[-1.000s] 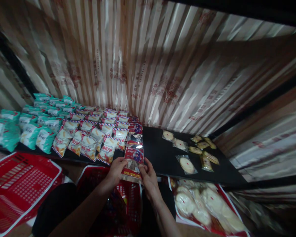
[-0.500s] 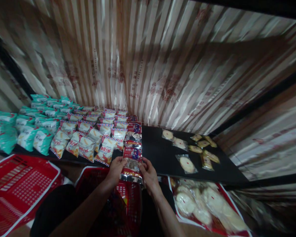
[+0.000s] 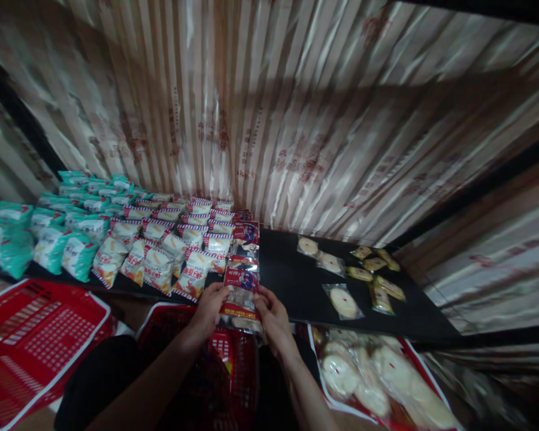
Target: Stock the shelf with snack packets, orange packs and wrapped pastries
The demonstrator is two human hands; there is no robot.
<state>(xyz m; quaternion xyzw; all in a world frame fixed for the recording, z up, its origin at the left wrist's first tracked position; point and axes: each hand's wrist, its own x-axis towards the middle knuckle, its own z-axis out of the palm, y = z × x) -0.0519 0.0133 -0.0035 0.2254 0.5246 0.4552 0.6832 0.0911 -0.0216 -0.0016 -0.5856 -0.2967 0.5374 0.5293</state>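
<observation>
A red and silver snack packet (image 3: 241, 293) lies at the front edge of the black shelf (image 3: 291, 281), gripped on both sides. My left hand (image 3: 210, 310) is closed on its left edge, thumb on top. On the right edge, my right hand (image 3: 272, 314) pinches it the same way. Behind it lies a matching red packet (image 3: 245, 242), in line with more at the back. Just left of my left hand stand rows of white snack bags (image 3: 193, 269) with striped edges.
Teal bags (image 3: 78, 254) fill the shelf's left end. Flat round cakes (image 3: 342, 301) and small yellow packets (image 3: 388, 287) lie to the right. Below are a red basket (image 3: 40, 335) at left, another between my legs, and a basket of wrapped round cakes (image 3: 339, 371) at right. A striped curtain (image 3: 269, 108) hangs behind.
Both hands keep hold of the packet, which has barely moved; its front end looks slightly more tilted up. The view has shifted a little.
</observation>
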